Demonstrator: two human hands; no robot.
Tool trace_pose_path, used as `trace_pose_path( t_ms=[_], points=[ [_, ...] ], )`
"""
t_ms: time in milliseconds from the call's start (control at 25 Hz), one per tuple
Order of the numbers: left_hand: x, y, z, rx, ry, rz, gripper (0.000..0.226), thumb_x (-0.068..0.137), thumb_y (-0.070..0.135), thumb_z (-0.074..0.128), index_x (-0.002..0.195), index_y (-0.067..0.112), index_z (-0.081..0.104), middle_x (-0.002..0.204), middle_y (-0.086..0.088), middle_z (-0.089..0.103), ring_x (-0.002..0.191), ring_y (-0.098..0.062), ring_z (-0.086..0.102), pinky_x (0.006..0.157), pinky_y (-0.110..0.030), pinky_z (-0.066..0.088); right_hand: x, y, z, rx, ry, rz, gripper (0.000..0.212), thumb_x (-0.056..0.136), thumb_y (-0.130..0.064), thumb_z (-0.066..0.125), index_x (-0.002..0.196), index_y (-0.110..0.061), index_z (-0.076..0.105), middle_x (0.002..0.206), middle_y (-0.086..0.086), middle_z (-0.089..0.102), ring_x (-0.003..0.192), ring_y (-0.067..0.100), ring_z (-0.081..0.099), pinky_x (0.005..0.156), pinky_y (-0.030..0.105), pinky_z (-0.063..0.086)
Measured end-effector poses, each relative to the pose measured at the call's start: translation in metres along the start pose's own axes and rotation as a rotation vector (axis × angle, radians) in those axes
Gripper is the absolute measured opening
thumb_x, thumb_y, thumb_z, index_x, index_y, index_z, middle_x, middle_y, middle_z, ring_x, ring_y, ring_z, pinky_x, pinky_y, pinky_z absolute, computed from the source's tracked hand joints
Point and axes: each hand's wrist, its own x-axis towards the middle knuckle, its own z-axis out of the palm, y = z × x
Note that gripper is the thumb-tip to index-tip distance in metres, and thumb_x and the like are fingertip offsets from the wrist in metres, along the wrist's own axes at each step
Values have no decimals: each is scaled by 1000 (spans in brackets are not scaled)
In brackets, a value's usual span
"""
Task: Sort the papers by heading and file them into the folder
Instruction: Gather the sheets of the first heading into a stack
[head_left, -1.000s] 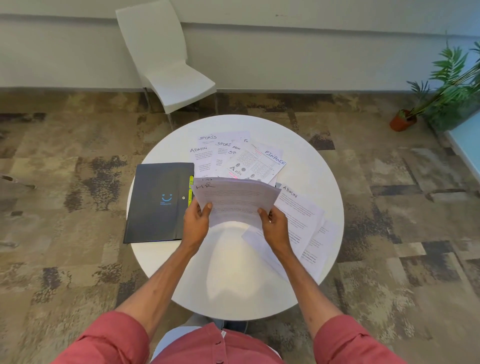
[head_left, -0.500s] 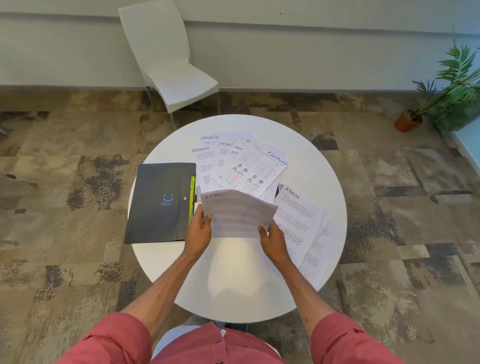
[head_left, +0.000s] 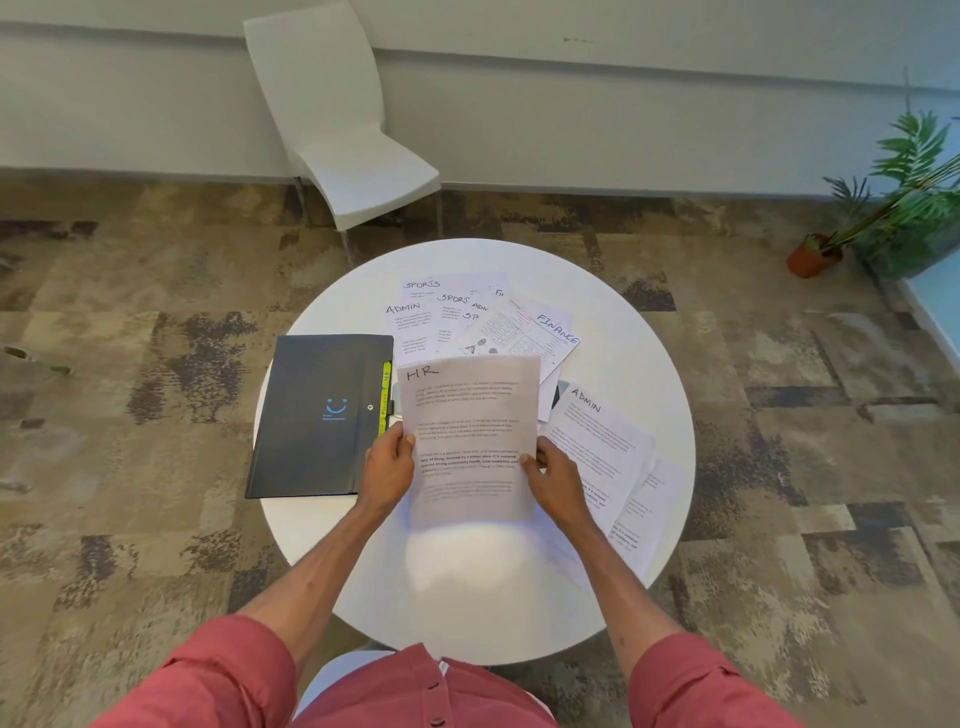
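My fingers (head_left: 408, 441): curled on both hands, thumbs on the printed face and the rest behind, pinching one sheet by its side edges. My left hand (head_left: 387, 467) takes the left edge and my right hand (head_left: 558, 480) the right edge, both in its lower half.

Item held: HR sheet (head_left: 470, 410), raised over the middle of the table (head_left: 493, 597), heading at the far end. It is light, limp and easily creased. I judge it would droop from a single corner, so the two side edges suit it. Whether a second sheet lies behind it I cannot tell.

Item, one folder (head_left: 322, 410): dark, closed, flat on the table at my left, with yellow tabs along its right edge, just beside the sheet. It is stiffer, and I would lift its cover by the tabbed edge.

Loose papers, two lots:
- far fan (head_left: 441, 317): seven headings whole or partly readable, among them Sports, Admin and Finance.
- right pile (head_left: 597, 441): Admin on top, at least two beneath.
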Motion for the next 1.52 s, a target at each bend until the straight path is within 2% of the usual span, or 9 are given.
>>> trace_pose_path(
  t_ms=[120, 240, 440, 560, 800, 920, 1000, 1160, 1520],
  points=[
    [12, -5, -10, -7, -26, -61, 26, 110, 10, 47, 112, 14, 72, 97, 6, 76, 82, -13, 67, 67, -30, 49, 22, -7, -13, 39, -21, -8, 26, 99, -33, 67, 74, -31, 60, 71, -17, 68, 68, 1, 58, 69, 37, 48],
    [22, -14, -21, -28, -84, -93, 27, 106, 15, 48, 108, 21, 75, 87, 6, 76, 77, -14, 65, 68, -32, 49, 42, -17, -22, 122, -155, 10, 23, 97, -37, 71, 87, -15, 72, 76, -1, 73, 69, 12, 59, 70, 38, 51],
    [46, -39, -36, -46, -204, -153, 35, 97, 31, 46, 115, 31, 77, 110, -3, 82, 109, -36, 74, 96, -52, 59, 58, -36, -18, 172, -325, 77, 16, 100, -26, 71, 111, -15, 74, 95, 5, 82, 77, 20, 72, 67, 34, 49],
    [60, -43, -42, -30, -234, -171, 34, 98, 31, 46, 112, 26, 77, 109, 2, 82, 108, -30, 76, 96, -45, 58, 64, -38, -8, 211, -382, 145, 25, 100, -28, 72, 122, -18, 75, 102, 3, 83, 94, 28, 79, 78, 39, 59],
    [91, -51, -49, -18, -300, -204, 29, 97, 31, 54, 109, 23, 79, 105, 4, 83, 102, -26, 77, 99, -57, 59, 80, -35, 12, 181, -369, 199, 23, 101, -22, 69, 120, -11, 78, 102, 3, 83, 94, 24, 80, 89, 46, 64],
    [93, -37, -57, 187, -74, -106, 22, 106, 25, 56, 116, 23, 75, 108, 7, 78, 103, -17, 70, 89, -39, 54, 86, -36, 10, 227, -296, 208, 20, 103, -16, 68, 119, -10, 78, 101, 5, 83, 94, 27, 80, 89, 49, 63],
    [100, -41, -68, 383, 63, -16, 20, 103, 18, 59, 117, 20, 72, 115, 1, 74, 115, -23, 64, 91, -41, 51, 88, -33, 8, 269, -219, 226, 20, 103, -14, 67, 118, -7, 77, 99, 8, 83, 96, 33, 80, 89, 51, 63],
    [130, -63, -84, 706, 5, -17, 38, 96, 28, 70, 131, 15, 61, 138, -10, 60, 137, -32, 47, 108, -55, 46, 88, -26, 4, 331, -112, 285, 22, 102, -13, 68, 121, -2, 75, 101, 6, 83, 92, 26, 80, 77, 36, 65],
    [145, -72, -54, 948, -18, -123, 76, 89, 56, 70, 147, 13, 45, 159, -14, 43, 156, -37, 28, 121, -59, 32, 88, -21, 6, 405, -113, 360, 13, 102, -10, 69, 113, -8, 75, 95, 1, 84, 82, 16, 81, 65, 26, 62]
  ],
)
